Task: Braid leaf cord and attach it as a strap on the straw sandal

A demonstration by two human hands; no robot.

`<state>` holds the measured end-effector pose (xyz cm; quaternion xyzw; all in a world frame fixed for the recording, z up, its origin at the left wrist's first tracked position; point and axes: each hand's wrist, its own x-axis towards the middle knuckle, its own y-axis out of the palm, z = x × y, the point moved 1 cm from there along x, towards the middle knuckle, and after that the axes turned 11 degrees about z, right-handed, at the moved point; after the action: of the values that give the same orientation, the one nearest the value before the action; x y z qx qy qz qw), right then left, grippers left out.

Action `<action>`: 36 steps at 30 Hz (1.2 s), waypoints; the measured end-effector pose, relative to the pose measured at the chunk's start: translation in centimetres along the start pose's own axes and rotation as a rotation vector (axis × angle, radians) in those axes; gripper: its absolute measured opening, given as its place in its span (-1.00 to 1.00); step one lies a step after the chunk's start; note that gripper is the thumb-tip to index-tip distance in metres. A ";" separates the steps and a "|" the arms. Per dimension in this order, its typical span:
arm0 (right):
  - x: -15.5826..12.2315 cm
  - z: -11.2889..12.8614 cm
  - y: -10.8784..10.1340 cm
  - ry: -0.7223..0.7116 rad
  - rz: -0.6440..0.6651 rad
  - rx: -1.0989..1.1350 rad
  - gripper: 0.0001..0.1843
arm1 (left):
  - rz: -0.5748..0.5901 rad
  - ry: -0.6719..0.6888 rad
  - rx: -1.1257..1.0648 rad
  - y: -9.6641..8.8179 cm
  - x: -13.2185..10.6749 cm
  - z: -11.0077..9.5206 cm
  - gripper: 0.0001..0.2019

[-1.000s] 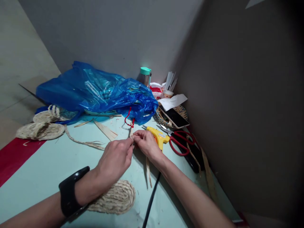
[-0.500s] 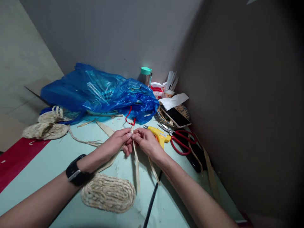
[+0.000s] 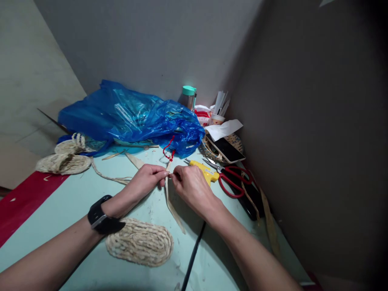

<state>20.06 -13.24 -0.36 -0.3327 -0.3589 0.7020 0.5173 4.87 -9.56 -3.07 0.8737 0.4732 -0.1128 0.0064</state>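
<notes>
Pale, flat strips of dried plant fibre (image 3: 171, 208) come together between my two hands, and one long strip trails down toward me. My left hand (image 3: 150, 178) pinches the strips between thumb and fingers. Close against it on the right, my right hand (image 3: 190, 182) is also closed on the strips, its fingertips partly hidden. A red cord (image 3: 168, 151) is tied at the far end of the strips, just beyond my fingers. Nearer to me lies an oval sole of coiled braid (image 3: 140, 243), flat on the pale green table (image 3: 151, 279).
A yellow glue gun (image 3: 207, 171), red-handled scissors (image 3: 235, 178) and a phone on a basket (image 3: 227, 150) are at the right. Behind is a blue plastic bag (image 3: 130, 117). Woven slippers (image 3: 63, 163) lie far left. A black cable (image 3: 194, 256) runs toward me.
My right hand has turned, its back now more upward, and my left fingers have tucked in. The hanging strip has swung and bends to the right. The view has shifted slightly.
</notes>
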 end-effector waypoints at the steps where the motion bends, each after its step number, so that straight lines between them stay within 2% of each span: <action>1: -0.1 0.2 0.2 0.006 0.000 -0.016 -0.70 | -0.017 0.003 -0.006 0.0 -0.1 0.1 -0.70; 5: -0.6 1.1 1.3 0.003 0.025 -0.022 -0.67 | -0.046 -0.019 -0.098 0.1 -0.5 0.9 -0.78; 8: -0.9 1.8 2.2 -0.050 0.066 -0.014 -0.71 | -0.037 -0.036 -0.201 0.2 -0.8 1.1 -0.80; 11: -0.9 1.9 2.1 -0.113 0.093 -0.022 -0.75 | -0.013 -0.039 -0.273 0.2 -1.0 0.9 -0.80; 15: -0.2 0.9 0.9 -0.039 -0.037 0.072 -0.69 | 0.028 -0.047 -0.320 -0.1 -0.9 0.5 -0.85; 17: 0.2 0.3 0.7 -0.004 -0.088 0.155 -0.74 | 0.054 -0.051 -0.337 -0.1 -0.9 0.4 -0.86; 19: 0.7 -0.2 1.1 -0.028 -0.040 0.250 -0.78 | 0.080 -0.053 -0.344 -0.1 -0.9 0.4 -0.86; 21: 1.1 -0.5 1.8 -0.065 0.055 0.354 -0.73 | 0.095 -0.049 -0.337 0.0 -1.0 0.3 -0.85; 28: 2.0 -1.4 3.0 -0.077 0.174 0.553 -0.64 | 0.126 -0.048 -0.165 0.5 -1.5 0.2 -0.82; 32: 2.1 -1.9 2.9 -0.078 0.201 0.590 -0.62 | 0.060 -0.052 0.037 0.6 -2.0 -0.1 -0.81; 36: 2.0 -1.9 2.8 -0.034 0.134 0.575 -0.63 | -0.026 -0.062 0.359 0.1 -2.4 -1.1 -0.83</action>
<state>19.77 -11.60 -3.92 -0.1836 -0.1314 0.8129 0.5368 3.89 -11.44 -1.53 0.8506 0.4565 -0.2223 -0.1365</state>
